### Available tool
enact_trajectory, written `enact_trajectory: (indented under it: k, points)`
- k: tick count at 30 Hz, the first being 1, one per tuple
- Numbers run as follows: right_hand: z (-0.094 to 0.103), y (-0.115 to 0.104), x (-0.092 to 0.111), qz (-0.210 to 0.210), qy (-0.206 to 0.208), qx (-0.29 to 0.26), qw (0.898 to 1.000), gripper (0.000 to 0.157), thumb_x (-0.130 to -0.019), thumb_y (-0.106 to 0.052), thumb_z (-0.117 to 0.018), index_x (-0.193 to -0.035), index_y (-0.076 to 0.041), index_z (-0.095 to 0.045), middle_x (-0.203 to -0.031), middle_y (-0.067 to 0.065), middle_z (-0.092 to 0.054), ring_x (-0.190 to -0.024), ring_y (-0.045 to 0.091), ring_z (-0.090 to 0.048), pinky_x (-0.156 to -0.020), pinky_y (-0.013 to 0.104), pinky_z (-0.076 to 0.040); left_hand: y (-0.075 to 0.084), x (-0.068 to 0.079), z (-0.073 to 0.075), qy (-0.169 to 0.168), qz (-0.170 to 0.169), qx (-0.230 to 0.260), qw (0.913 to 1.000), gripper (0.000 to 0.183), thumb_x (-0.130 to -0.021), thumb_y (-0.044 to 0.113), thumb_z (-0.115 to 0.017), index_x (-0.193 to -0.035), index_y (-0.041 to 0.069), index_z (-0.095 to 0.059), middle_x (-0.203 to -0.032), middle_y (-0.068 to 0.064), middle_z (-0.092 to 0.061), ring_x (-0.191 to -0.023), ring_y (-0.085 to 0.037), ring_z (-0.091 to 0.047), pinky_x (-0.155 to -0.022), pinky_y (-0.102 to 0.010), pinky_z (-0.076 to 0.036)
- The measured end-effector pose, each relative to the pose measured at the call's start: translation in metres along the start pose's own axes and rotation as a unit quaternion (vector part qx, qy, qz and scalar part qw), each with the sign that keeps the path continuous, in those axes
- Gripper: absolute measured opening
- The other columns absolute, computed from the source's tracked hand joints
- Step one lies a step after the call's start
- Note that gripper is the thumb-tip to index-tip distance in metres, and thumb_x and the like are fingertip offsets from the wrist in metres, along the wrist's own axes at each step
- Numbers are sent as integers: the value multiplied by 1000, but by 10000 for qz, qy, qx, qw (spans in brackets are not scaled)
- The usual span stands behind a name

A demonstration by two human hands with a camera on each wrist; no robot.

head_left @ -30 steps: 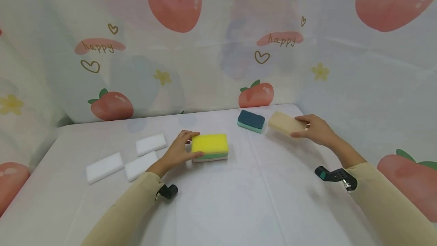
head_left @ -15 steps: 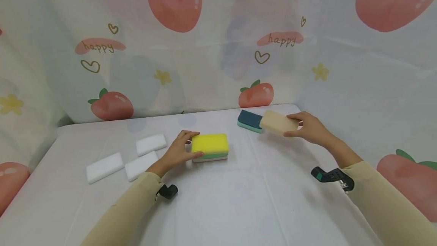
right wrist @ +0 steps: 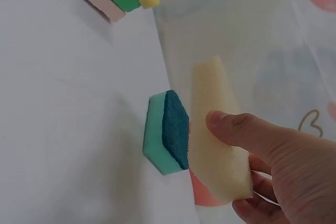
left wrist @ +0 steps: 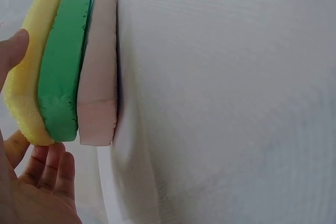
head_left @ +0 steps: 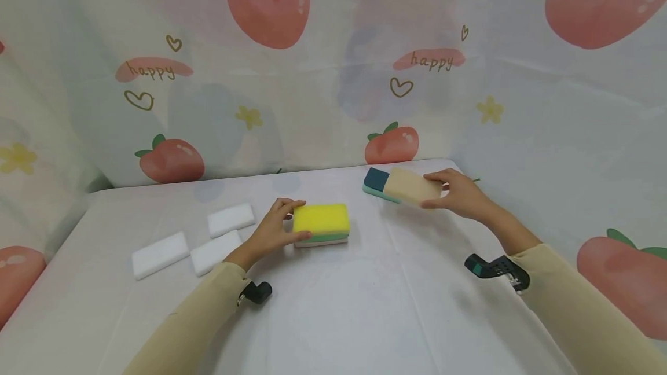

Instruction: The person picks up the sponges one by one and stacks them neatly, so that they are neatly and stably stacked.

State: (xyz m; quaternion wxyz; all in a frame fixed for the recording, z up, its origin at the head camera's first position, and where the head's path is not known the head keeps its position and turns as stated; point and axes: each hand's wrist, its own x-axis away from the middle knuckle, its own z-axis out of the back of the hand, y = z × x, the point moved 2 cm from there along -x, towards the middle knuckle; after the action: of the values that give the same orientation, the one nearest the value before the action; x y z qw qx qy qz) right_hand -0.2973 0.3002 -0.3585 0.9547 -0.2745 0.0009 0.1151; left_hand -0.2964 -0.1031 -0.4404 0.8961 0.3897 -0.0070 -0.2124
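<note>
Off the table, my right hand (head_left: 461, 194) pinches a cream sponge (head_left: 411, 187) between thumb and fingers. The cream sponge hangs over the right part of a teal sponge (right wrist: 157, 132) with a dark blue scouring face, hiding that part in the head view. My left hand (head_left: 271, 230) holds a yellow sponge (head_left: 321, 219) by its edges, thumb on the near side. That yellow sponge tops a stack: a green sponge (left wrist: 65, 66) lies beneath it and a pale pink sponge (left wrist: 98, 77) at the bottom, on the table.
Several white blocks are absent from the right side; three white sponge-like blocks (head_left: 160, 255) lie left of my left forearm on the white-covered table (head_left: 354, 311). A fruit-printed cloth (head_left: 323, 85) rises behind the table's back edge.
My right hand has carried the cream sponge leftward, from beside the teal sponge to over its right part. My left hand has stayed in place on the yellow sponge.
</note>
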Motion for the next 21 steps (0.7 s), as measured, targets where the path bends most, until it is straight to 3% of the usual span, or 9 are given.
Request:
enact_trajectory:
  k: [12, 21]
  points:
    - [-10, -14, -11, 73, -54, 4, 10000, 78, -80, -33, -83, -140, 3, -50, -135, 25, -47, -120, 41, -48, -102, 54, -44, -1, -1, -1, -19, 92, -19, 10000, 79, -79, 38, -83, -145, 11, -48, -134, -11, -43, -120, -30, -52, -105, -43, -44]
    - [-11, -29, -13, 402, -55, -55, 9992, 76, -78, -28, -85, -139, 3, -51, -135, 23, -49, -121, 38, -48, -104, 53, -42, 1, 0, 0, -35, 124, -79, 9999, 79, -79, 38, -82, -145, 12, -47, -134, -11, -43, -120, -29, -52, -105, -43, -44]
